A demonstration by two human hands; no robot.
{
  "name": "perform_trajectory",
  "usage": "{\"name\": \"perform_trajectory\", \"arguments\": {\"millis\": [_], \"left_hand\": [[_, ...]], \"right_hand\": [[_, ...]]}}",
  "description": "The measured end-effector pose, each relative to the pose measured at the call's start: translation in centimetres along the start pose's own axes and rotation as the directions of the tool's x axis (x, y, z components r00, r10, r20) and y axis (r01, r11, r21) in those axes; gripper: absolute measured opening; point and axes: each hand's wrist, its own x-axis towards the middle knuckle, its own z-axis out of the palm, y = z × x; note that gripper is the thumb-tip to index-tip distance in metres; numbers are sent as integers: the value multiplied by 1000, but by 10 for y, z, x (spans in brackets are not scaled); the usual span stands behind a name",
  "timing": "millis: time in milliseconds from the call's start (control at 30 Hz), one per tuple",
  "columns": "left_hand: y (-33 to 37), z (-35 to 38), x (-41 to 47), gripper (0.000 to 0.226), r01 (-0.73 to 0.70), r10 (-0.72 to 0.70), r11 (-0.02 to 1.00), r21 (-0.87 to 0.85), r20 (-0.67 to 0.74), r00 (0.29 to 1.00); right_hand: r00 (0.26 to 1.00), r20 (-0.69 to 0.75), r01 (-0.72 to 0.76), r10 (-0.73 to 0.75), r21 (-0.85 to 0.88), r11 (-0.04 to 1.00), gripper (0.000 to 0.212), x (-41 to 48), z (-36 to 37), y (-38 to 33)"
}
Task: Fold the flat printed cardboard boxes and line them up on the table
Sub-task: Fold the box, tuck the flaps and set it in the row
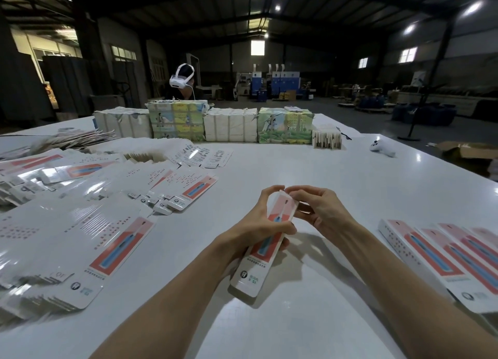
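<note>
- The left hand (257, 224) gripped one printed box (253, 269) in the lower centre of the frame, above the white worktop (310, 164).
- The box ran slantwise, with its white logo end nearest the camera and its red-and-blue end pointing away.
- The left fingers (269, 191) were clenched round the upper half of the box: the thumb lay across the printed face, other fingertips showed under the box's right edge, and the index finger arched up to its far tip.
- The right hand (320, 214) met the box at that same far tip, its thumb and curled fingers (304, 190) pinching the end there; whether a flap was between them could not be told.
- The lower half of the box stuck out free below the left palm, touched by neither hand.
- A row of folded boxes (444, 256) lay side by side at the lower right of the frame, well apart from the hands.
- Heaps of flat boxes (80, 245) covered the left side of the worktop, overlapping one another.
- Wrapped bundles (229, 125) stood in a line along the far edge, and a white controller (381, 147) lay at the upper right.
- Behind the bundles sat another person wearing a white headset (182, 78).
</note>
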Motion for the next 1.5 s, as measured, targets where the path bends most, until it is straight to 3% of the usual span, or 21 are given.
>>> {"name": "perform_trajectory", "arguments": {"millis": [333, 767, 900, 1033, 1200, 1500], "left_hand": [[4, 3, -2, 83, 2, -2, 999, 39, 23, 1000], [6, 6, -6, 81, 7, -9, 998, -61, -33, 999], [6, 3, -6, 74, 22, -27, 994, -108, -42, 999], [6, -1, -5, 78, 83, -109, 958, -276, -80, 991], [7, -5, -9, 81, 99, -112, 951, -294, -27, 993], [6, -4, -11, 77, 105, -118, 943, -316, -23, 993]], "right_hand": [[999, -32, -38, 36, -52, 998, 15, 0, -3, -1], [994, 29, -112, 109, 113, 987, 15, 5, -8, 1], [993, 108, -50, 44, 58, 997, 23, 2, -4, 2], [995, 85, 57, -57, 2, 998, 32, -3, 6, 9], [976, 71, 214, -204, -169, 962, 20, -6, 8, 12], [973, 87, 225, -212, -187, 956, 19, -9, 7, 10]]}}
